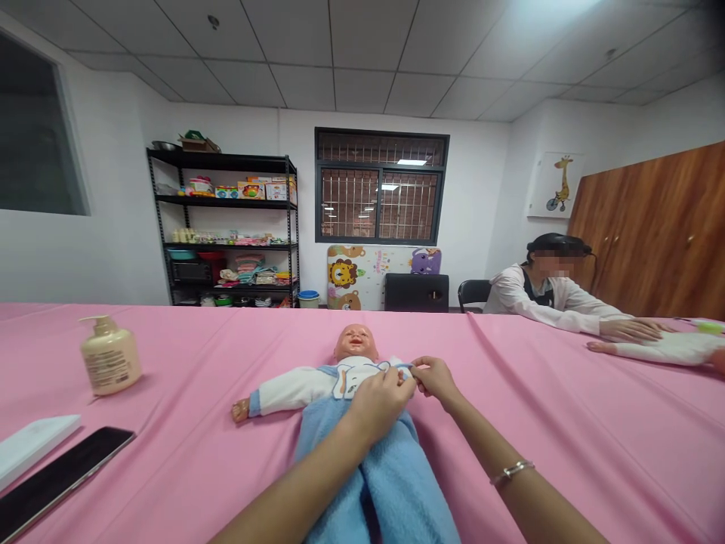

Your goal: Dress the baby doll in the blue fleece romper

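A baby doll [356,344] lies on its back, head pointing away from me. It wears a white and blue top with an animal face on the chest and fluffy blue trousers [331,431]. One doll arm stretches out to the left in a white sleeve [291,389] with a blue cuff. Over the doll's chest, my left hand [382,400] is closed at the other sleeve [399,364], its fingertips partly hidden. My right hand [435,380] pinches the blue edge of that same sleeve from the right. The doll's hand on that side is mostly hidden by my fingers.
A pump bottle [110,359], a white flat box [37,446] and a phone [62,476] are on the pink tablecloth [192,453] at left. At right, a seated person [544,291] handles another doll [668,349]. Shelves [226,204] stand behind.
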Action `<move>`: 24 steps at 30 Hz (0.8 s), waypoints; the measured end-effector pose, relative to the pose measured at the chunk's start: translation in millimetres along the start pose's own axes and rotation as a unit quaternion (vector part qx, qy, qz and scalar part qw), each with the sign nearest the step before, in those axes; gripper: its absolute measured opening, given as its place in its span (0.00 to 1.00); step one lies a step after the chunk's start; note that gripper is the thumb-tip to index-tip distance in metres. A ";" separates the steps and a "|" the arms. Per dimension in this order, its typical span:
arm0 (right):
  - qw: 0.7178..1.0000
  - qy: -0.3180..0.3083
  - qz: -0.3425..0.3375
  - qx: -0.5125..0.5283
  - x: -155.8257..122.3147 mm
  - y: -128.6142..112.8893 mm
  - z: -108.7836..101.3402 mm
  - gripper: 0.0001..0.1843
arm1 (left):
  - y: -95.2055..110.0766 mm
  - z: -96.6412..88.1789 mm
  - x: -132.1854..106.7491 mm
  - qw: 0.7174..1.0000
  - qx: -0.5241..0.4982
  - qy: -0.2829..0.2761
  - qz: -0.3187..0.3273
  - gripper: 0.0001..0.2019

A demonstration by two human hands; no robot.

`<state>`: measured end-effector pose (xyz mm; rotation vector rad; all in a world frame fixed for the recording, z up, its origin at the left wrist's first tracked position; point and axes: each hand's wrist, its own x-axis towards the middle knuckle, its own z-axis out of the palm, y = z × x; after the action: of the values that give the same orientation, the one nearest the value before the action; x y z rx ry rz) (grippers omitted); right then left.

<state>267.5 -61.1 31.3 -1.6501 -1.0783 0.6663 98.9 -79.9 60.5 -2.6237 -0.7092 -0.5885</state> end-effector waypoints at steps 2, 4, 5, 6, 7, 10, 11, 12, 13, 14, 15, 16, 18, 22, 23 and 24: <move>1.000 -0.006 0.008 -0.017 13.4 -1.7 2.7 0.03 | -1.2 2.7 -1.5 0.998 0.023 0.039 0.043 0.10; 0.999 -0.007 0.009 -0.037 27.7 -4.2 8.1 0.01 | -2.7 4.8 -3.8 0.993 0.036 0.071 0.088 0.09; 0.999 -0.006 0.005 -0.045 34.9 -5.9 11.5 0.01 | -3.1 5.4 -5.2 0.989 0.040 0.085 0.112 0.09; 0.999 -0.005 -0.002 -0.050 41.8 -7.8 15.1 0.01 | -3.1 5.7 -6.7 0.985 0.043 0.099 0.137 0.09; 0.999 -0.006 -0.010 -0.053 48.0 -10.0 18.9 0.02 | -2.7 5.7 -8.0 0.980 0.044 0.113 0.161 0.09; 0.998 -0.032 -0.032 -0.047 58.5 -16.9 27.8 0.03 | -0.2 4.8 -10.4 0.968 0.043 0.137 0.207 0.10; 0.997 -0.051 -0.039 -0.040 58.1 -18.7 29.3 0.02 | 0.6 4.7 -10.4 0.967 0.042 0.138 0.209 0.09; 0.996 -0.075 -0.047 -0.032 55.4 -20.0 29.8 0.01 | 1.2 4.8 -10.1 0.968 0.040 0.135 0.206 0.09; 0.993 -0.101 -0.056 -0.025 50.6 -20.7 29.2 0.02 | 1.7 5.1 -9.5 0.971 0.037 0.129 0.200 0.09; 0.990 -0.128 -0.064 -0.018 44.0 -20.9 27.7 0.05 | 2.0 5.6 -8.7 0.973 0.034 0.119 0.193 0.09; 0.986 -0.151 -0.072 -0.013 36.1 -20.6 25.5 0.08 | 2.2 6.2 -7.8 0.976 0.028 0.105 0.187 0.09; 0.982 -0.170 -0.085 -0.011 27.7 -20.0 23.0 0.11 | 2.4 6.6 -6.9 0.979 0.018 0.088 0.181 0.09; 0.973 -0.199 -0.116 -0.024 12.1 -17.9 17.9 0.18 | 3.1 6.6 -5.7 0.982 -0.032 0.050 0.177 0.09; 0.946 -0.255 -0.190 -0.060 -1.7 -9.9 12.9 0.33 | 1.9 1.9 -10.7 0.970 -0.192 0.006 0.148 0.21; 0.942 -0.255 -0.208 -0.068 -2.1 -6.9 12.5 0.37 | -0.3 0.5 -14.5 0.968 -0.216 0.004 0.125 0.23; 0.940 -0.245 -0.224 -0.080 -2.4 -3.5 12.1 0.40 | -3.9 -0.5 -19.4 0.969 -0.229 0.011 0.091 0.21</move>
<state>255.2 -57.5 30.3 -1.3206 -1.8423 0.7121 81.3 -84.6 52.5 -3.0526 -0.3464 -0.8056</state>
